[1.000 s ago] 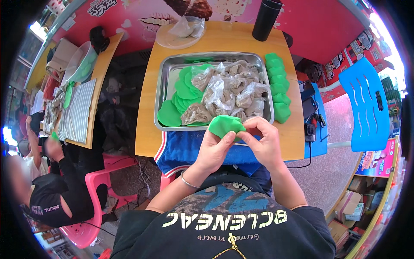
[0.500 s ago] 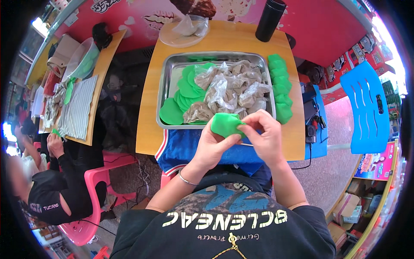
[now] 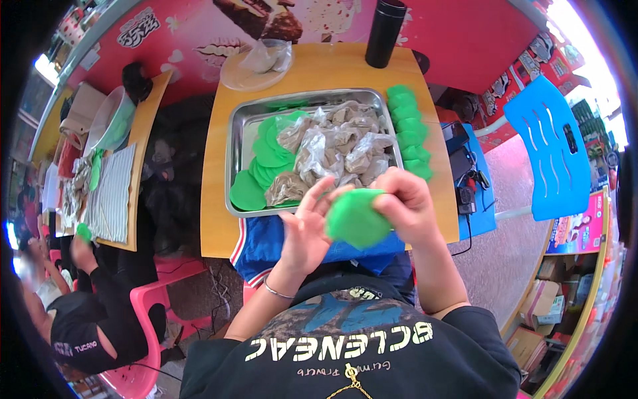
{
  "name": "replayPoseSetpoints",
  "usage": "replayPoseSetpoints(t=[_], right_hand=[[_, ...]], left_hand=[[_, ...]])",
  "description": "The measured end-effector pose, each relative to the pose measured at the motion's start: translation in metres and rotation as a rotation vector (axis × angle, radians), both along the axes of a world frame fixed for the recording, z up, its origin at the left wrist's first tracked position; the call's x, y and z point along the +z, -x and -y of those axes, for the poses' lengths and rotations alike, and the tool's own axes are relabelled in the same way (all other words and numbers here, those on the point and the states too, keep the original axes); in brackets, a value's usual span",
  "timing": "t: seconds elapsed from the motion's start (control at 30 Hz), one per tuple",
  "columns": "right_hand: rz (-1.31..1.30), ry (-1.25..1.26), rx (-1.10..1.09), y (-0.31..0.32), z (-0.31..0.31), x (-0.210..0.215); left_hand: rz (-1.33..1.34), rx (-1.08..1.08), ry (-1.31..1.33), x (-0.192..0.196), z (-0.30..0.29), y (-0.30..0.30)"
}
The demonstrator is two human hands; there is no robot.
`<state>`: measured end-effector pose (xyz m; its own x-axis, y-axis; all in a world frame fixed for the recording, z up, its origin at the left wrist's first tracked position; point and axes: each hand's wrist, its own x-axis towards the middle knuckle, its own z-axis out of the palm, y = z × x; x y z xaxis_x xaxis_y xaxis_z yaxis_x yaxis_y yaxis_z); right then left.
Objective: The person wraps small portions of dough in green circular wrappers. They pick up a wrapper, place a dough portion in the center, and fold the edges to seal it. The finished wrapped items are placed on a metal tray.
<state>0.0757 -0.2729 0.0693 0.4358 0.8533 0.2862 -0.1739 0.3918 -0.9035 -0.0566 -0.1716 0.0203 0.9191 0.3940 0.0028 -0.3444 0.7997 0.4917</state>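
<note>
Head view: green dough disc (image 3: 357, 218) pinched between left hand (image 3: 307, 229) and right hand (image 3: 404, 205).

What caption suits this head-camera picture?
Both hands, left hand and right hand, hold a green dough disc above a metal tray.

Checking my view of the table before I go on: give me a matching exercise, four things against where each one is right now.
Things:
1. green disc
2. black cylinder
3. metal tray
4. row of green pieces

Places:
A. far edge of the wooden table
B. between left hand and right hand
C. on the table, right of the tray
D. middle of the table, holding clear filled bags

Pairs: 1-B, 2-A, 3-D, 4-C
</note>
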Motion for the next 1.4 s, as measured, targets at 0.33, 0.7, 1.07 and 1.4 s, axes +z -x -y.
replayPoseSetpoints(t=[0.33,0.7,1.07,1.4], right_hand=[[0.261,0.188,-0.150,-0.012,0.018,-0.019],[0.764,0.792,-0.274,-0.100,0.091,-0.042],[1.077,0.450,-0.403,-0.066,-0.030,-0.018],[1.526,0.708,0.256,-0.058,-0.158,-0.050]], left_hand=[[-0.016,-0.074,0.157,-0.002,0.002,-0.010],[-0.435,-0.102,-0.647,-0.008,-0.028,0.008],[-0.739,0.296,-1.908,-0.019,-0.100,0.013],[-0.838,0.329,-1.908,-0.029,-0.101,0.009]])
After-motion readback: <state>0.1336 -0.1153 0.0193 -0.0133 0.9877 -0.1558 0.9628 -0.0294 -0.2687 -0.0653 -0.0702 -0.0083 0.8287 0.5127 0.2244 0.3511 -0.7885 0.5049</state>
